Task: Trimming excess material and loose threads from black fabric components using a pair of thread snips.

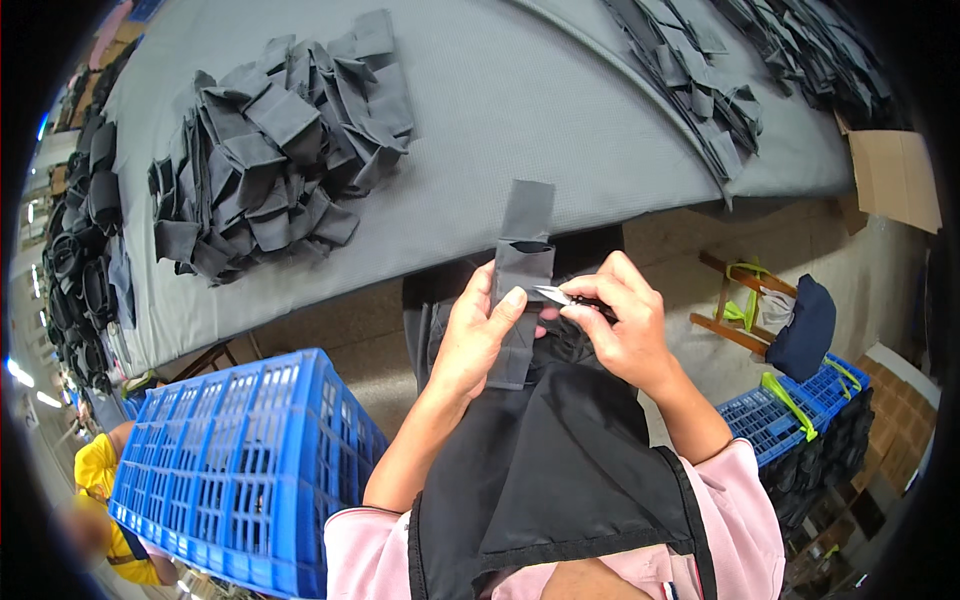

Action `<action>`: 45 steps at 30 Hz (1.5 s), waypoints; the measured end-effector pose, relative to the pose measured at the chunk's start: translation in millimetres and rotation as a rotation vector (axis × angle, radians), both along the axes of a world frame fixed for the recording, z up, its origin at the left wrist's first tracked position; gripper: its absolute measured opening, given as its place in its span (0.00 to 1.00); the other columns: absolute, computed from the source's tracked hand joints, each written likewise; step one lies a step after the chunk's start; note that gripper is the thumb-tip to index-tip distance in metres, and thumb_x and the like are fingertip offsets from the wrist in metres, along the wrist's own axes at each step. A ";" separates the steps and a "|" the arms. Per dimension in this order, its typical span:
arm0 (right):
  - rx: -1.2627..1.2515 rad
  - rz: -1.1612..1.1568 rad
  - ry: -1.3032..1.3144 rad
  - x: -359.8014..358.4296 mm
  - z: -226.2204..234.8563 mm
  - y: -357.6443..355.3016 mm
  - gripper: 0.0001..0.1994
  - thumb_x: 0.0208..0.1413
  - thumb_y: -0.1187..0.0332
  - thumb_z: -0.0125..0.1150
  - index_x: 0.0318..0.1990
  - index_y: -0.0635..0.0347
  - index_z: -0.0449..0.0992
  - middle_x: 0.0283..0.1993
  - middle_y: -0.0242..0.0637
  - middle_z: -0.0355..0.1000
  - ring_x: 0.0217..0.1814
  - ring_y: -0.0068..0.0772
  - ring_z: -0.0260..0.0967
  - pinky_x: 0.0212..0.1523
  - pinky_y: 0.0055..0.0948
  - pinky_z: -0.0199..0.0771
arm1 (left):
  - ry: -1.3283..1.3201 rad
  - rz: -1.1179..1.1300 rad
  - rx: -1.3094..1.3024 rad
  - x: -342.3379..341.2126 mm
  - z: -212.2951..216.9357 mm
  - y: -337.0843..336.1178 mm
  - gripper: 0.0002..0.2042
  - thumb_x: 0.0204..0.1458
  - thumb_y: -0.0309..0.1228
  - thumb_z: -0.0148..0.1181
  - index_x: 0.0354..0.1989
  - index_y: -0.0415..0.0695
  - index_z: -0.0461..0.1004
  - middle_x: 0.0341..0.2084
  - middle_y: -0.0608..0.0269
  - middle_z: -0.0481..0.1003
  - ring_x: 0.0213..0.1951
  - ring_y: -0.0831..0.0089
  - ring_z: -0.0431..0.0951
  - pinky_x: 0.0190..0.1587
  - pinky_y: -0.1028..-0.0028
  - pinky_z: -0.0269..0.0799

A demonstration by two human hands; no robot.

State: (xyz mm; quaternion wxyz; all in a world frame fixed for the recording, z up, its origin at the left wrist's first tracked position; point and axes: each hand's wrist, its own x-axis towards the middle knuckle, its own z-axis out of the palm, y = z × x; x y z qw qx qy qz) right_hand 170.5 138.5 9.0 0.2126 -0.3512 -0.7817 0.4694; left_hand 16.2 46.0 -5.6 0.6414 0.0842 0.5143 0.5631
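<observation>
Grey fabric piece [525, 266]: long, narrow, matte, squared ends; wider folded middle with a dark gap along its upper edge, flat tail below. Located in front of the grey-covered table [455, 165], above the black apron [565, 455]. Left hand [478, 332] pinches it, thumb on front. Right hand [628, 322] fingers closed around small snips [552, 294], tips at fabric's right edge; contact unclear.

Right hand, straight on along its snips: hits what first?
Likely the grey fabric strip in the left hand; the snips in the right hand overlap it in view, contact unclear.
</observation>
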 end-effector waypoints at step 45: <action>0.192 -0.122 -0.040 12.5 2.0 5.3 0.10 0.41 0.74 0.66 0.34 0.60 0.76 0.28 0.34 0.62 0.23 0.31 0.66 0.23 0.27 0.66 | -0.126 -0.186 0.057 -13.4 6.0 -7.8 0.30 0.54 0.30 0.56 0.63 0.41 0.49 0.49 0.44 0.70 0.38 0.60 0.79 0.38 0.67 0.79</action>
